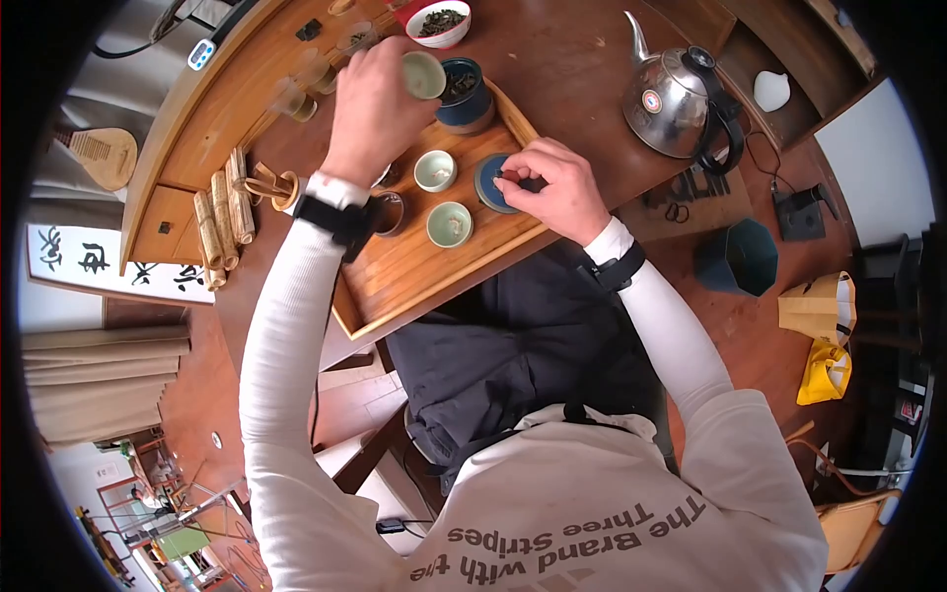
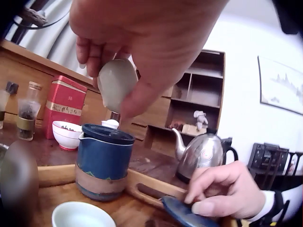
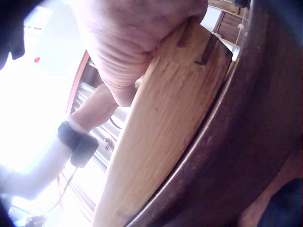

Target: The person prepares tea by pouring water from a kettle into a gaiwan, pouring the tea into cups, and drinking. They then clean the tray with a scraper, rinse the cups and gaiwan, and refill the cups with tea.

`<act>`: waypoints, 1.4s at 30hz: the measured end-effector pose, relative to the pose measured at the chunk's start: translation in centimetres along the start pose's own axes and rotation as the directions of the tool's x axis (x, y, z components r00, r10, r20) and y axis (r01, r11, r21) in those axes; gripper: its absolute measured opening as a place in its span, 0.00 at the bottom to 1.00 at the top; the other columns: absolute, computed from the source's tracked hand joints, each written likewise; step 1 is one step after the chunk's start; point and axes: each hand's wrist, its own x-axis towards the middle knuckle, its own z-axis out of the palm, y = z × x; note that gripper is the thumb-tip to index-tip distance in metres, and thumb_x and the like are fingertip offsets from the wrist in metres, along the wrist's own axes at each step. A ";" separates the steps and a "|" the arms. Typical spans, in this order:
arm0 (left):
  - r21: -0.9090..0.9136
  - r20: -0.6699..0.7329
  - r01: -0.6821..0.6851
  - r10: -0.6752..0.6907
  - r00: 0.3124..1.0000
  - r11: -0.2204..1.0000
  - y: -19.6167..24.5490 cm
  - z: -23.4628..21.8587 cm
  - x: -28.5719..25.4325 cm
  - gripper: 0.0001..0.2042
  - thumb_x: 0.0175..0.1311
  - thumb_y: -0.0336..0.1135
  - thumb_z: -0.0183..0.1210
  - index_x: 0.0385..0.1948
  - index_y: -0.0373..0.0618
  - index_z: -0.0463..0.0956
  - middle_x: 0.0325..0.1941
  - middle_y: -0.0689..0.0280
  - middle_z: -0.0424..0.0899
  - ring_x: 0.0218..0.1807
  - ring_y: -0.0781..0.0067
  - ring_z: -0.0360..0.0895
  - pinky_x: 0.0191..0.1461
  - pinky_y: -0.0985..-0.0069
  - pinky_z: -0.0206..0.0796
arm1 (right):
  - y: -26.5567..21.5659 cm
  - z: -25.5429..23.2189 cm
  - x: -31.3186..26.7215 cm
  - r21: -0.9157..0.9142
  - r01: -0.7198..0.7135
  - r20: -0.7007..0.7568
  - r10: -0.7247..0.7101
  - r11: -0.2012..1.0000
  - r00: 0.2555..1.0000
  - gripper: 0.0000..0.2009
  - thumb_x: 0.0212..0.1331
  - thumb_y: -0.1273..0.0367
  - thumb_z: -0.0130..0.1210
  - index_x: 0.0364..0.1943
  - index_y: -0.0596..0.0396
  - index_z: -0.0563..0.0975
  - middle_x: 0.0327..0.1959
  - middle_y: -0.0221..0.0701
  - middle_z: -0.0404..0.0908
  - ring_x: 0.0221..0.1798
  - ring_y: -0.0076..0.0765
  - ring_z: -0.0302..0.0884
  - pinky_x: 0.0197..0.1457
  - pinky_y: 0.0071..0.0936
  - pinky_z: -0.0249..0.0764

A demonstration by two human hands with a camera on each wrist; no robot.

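Note:
My left hand grips a small pale green cup, held tilted beside and above a blue teapot. Dark tea leaves show in the pot's uncovered top, and a brown band runs round its lower body. On the right, my right hand pinches the top of a round blue lid, which is low over the wooden tray. Between the hands, two more pale green cups stand upright on the tray. A dark-rimmed vessel sits partly hidden under the left wrist.
A steel kettle stands to the right behind the tray. At the back are a white bowl of tea leaves and a red box. Bamboo rolls lie left of the tray. A dark bin stands off the table's right side.

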 end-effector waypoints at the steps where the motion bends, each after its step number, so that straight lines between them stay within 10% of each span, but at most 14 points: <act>1: -0.141 0.027 0.161 -0.159 0.987 0.977 0.4 -0.9 -1.1 0.26 0.49 0.32 0.74 0.53 0.43 0.77 0.52 0.55 0.82 0.57 0.47 0.78 0.60 0.58 0.71 | 0.1 0.0 -0.1 -0.015 0.022 -0.003 -0.022 1.000 1.000 0.08 0.52 0.73 0.72 0.34 0.58 0.83 0.29 0.28 0.81 0.31 0.27 0.79 0.36 0.26 0.77; 8: -0.288 0.199 0.548 -0.511 0.836 0.785 2.5 -4.2 -13.4 0.28 0.49 0.35 0.76 0.50 0.35 0.74 0.49 0.51 0.78 0.52 0.47 0.80 0.55 0.59 0.73 | -0.2 0.1 0.0 0.014 -0.008 0.000 0.008 1.000 1.000 0.07 0.54 0.71 0.71 0.33 0.56 0.83 0.29 0.28 0.82 0.32 0.30 0.83 0.35 0.28 0.80; 18: -0.052 0.282 0.745 -0.706 0.650 0.665 5.5 -2.5 -20.0 0.40 0.45 0.38 0.80 0.61 0.37 0.66 0.46 0.54 0.81 0.45 0.50 0.83 0.50 0.59 0.75 | -0.2 0.2 0.0 -0.031 -0.020 0.035 0.021 0.999 0.999 0.08 0.54 0.70 0.72 0.32 0.56 0.83 0.28 0.28 0.80 0.31 0.29 0.80 0.35 0.28 0.78; 31: -0.063 0.139 0.693 -0.682 0.718 0.718 0.6 0.3 -17.9 0.46 0.50 0.50 0.78 0.66 0.30 0.65 0.55 0.47 0.80 0.58 0.49 0.80 0.59 0.60 0.74 | -0.3 0.2 0.0 -0.009 -0.032 0.027 0.032 0.999 0.999 0.08 0.54 0.70 0.72 0.33 0.57 0.83 0.30 0.29 0.81 0.32 0.29 0.83 0.36 0.27 0.79; 42: -0.172 0.315 0.734 -0.670 0.672 0.656 -0.8 1.1 -16.5 0.31 0.47 0.42 0.78 0.52 0.33 0.79 0.48 0.50 0.88 0.52 0.54 0.85 0.58 0.63 0.76 | -0.2 0.1 -0.1 0.012 -0.017 0.024 0.017 1.000 1.000 0.08 0.54 0.72 0.72 0.33 0.57 0.83 0.30 0.29 0.82 0.33 0.29 0.84 0.37 0.27 0.80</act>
